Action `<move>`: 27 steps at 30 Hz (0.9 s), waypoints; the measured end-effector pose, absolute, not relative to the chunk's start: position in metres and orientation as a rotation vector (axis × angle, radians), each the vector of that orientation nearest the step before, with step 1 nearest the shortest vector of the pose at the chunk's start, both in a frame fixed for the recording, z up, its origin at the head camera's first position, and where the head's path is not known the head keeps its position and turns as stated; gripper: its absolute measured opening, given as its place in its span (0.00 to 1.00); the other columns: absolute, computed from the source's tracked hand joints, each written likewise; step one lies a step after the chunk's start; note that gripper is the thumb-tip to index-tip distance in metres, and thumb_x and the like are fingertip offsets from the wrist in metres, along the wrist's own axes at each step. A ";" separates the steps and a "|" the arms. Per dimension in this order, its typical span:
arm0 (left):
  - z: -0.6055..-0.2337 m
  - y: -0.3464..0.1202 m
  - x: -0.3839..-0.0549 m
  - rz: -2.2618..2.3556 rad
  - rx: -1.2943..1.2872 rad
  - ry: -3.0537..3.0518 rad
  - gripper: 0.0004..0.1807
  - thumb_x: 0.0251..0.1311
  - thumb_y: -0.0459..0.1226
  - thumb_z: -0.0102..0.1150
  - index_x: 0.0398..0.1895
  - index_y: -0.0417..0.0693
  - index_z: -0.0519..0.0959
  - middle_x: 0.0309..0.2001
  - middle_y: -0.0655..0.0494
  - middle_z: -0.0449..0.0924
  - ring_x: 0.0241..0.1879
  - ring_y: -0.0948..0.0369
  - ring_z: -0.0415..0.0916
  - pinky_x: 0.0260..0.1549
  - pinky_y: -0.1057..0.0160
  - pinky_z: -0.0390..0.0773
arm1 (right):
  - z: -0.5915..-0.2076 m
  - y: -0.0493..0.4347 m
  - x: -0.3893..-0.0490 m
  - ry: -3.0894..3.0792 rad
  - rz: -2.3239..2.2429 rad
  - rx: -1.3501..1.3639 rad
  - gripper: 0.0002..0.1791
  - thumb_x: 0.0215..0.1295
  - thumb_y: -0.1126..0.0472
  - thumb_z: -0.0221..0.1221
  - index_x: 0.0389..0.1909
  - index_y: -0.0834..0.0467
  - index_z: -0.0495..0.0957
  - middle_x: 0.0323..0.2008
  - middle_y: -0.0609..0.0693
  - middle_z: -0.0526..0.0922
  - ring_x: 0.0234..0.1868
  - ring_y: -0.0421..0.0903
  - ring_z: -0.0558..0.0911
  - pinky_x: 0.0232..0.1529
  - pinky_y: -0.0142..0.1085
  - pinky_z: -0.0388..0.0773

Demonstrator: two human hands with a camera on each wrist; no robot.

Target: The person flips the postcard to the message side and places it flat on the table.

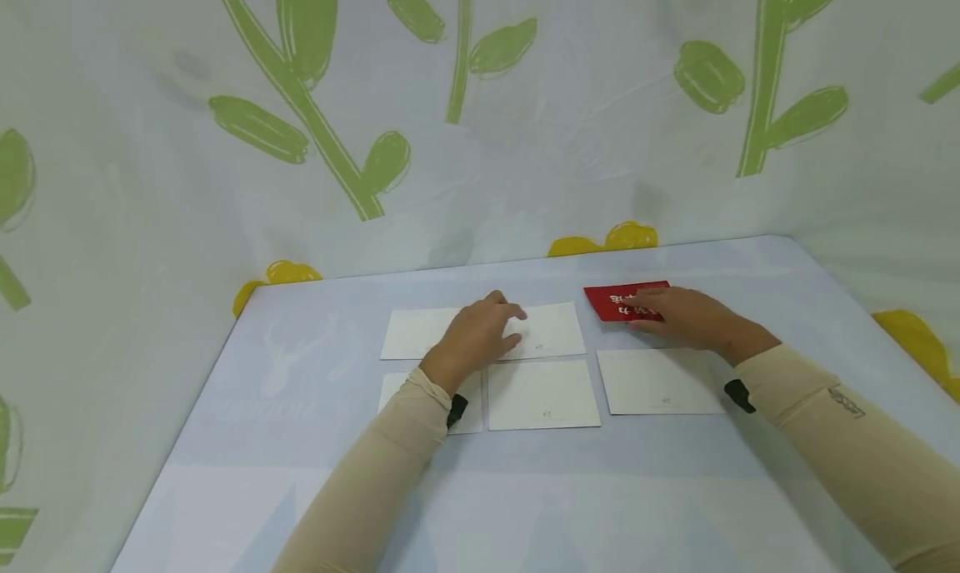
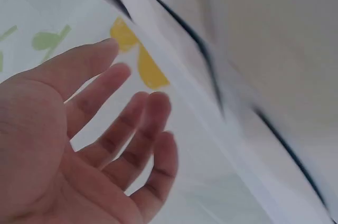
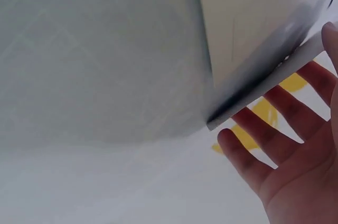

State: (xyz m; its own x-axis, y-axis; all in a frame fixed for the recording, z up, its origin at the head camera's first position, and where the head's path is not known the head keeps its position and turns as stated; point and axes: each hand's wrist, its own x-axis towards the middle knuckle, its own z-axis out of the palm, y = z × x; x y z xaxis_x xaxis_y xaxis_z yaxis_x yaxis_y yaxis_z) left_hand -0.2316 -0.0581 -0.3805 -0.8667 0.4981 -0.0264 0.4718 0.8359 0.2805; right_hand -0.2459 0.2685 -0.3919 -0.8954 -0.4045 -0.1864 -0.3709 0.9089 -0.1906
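Observation:
My right hand (image 1: 693, 316) holds a red card (image 1: 609, 300) with white lettering at the back right of the table. In the right wrist view the card (image 3: 264, 85) shows nearly edge-on, the thumb on one side and the fingers on the other. Over the back row of white cards hovers my left hand (image 1: 476, 331), its fingers loosely spread and nothing between them. It partly hides a back-left card (image 1: 416, 333) and overlaps the card (image 1: 551, 330) beside it. The left wrist view shows that palm (image 2: 31, 150) with its fingers apart.
White cards also lie in a front row: one front-left card (image 1: 468, 415) partly under the left forearm, a front-middle card (image 1: 543, 390) and a front-right card (image 1: 652, 381) below my right hand. The pale table (image 1: 300, 440) ends at a leaf-patterned white curtain (image 1: 570, 140).

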 end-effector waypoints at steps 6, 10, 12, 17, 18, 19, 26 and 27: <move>-0.378 -0.007 -0.238 0.297 0.919 2.950 0.27 0.64 0.47 0.65 0.66 0.57 0.75 0.58 0.55 0.79 0.54 0.57 0.80 0.52 0.56 0.82 | -0.388 0.270 -0.241 2.860 -0.228 -0.625 0.27 0.69 0.46 0.60 0.65 0.55 0.76 0.57 0.60 0.82 0.55 0.58 0.79 0.56 0.57 0.79; -0.380 0.021 -0.242 0.232 0.978 2.942 0.28 0.64 0.48 0.65 0.67 0.56 0.73 0.60 0.56 0.79 0.56 0.57 0.79 0.54 0.57 0.82 | -0.383 0.271 -0.236 2.874 -0.267 -0.670 0.24 0.70 0.48 0.60 0.62 0.55 0.78 0.54 0.58 0.84 0.53 0.57 0.81 0.56 0.58 0.78; -0.382 0.032 -0.243 0.222 1.004 2.939 0.26 0.65 0.48 0.64 0.65 0.56 0.75 0.58 0.58 0.81 0.54 0.59 0.80 0.53 0.59 0.82 | -0.380 0.272 -0.234 2.878 -0.291 -0.690 0.23 0.71 0.49 0.59 0.61 0.56 0.80 0.53 0.57 0.85 0.52 0.56 0.82 0.56 0.58 0.78; -0.385 0.047 -0.246 0.295 1.050 2.932 0.15 0.68 0.45 0.61 0.56 0.56 0.81 0.48 0.63 0.86 0.41 0.66 0.81 0.46 0.68 0.81 | -0.369 0.271 -0.228 2.871 -0.333 -0.704 0.20 0.73 0.50 0.57 0.56 0.56 0.83 0.49 0.54 0.87 0.49 0.52 0.84 0.54 0.55 0.79; -0.385 0.049 -0.246 0.318 1.056 2.933 0.13 0.69 0.44 0.60 0.54 0.56 0.82 0.46 0.63 0.86 0.38 0.66 0.80 0.44 0.70 0.80 | -0.367 0.272 -0.227 2.868 -0.342 -0.696 0.20 0.73 0.49 0.57 0.56 0.56 0.83 0.48 0.53 0.87 0.48 0.51 0.83 0.53 0.54 0.79; -0.385 0.050 -0.247 0.338 1.060 2.937 0.12 0.70 0.43 0.59 0.52 0.56 0.83 0.45 0.63 0.87 0.36 0.67 0.79 0.42 0.71 0.79 | -0.365 0.273 -0.226 2.866 -0.353 -0.691 0.19 0.72 0.50 0.58 0.55 0.57 0.83 0.48 0.53 0.87 0.48 0.51 0.83 0.53 0.54 0.79; -0.380 0.050 -0.246 0.414 1.001 2.947 0.11 0.73 0.43 0.54 0.51 0.53 0.83 0.41 0.63 0.87 0.34 0.68 0.77 0.38 0.72 0.78 | -0.358 0.287 -0.226 2.888 -0.357 -0.684 0.15 0.70 0.58 0.60 0.52 0.62 0.83 0.48 0.56 0.87 0.51 0.55 0.84 0.55 0.55 0.79; -0.379 0.049 -0.247 0.424 0.979 2.945 0.12 0.73 0.43 0.53 0.52 0.52 0.82 0.41 0.63 0.86 0.34 0.68 0.77 0.37 0.72 0.78 | -0.358 0.289 -0.227 2.901 -0.354 -0.701 0.14 0.69 0.61 0.61 0.51 0.64 0.83 0.48 0.57 0.87 0.52 0.57 0.84 0.55 0.56 0.79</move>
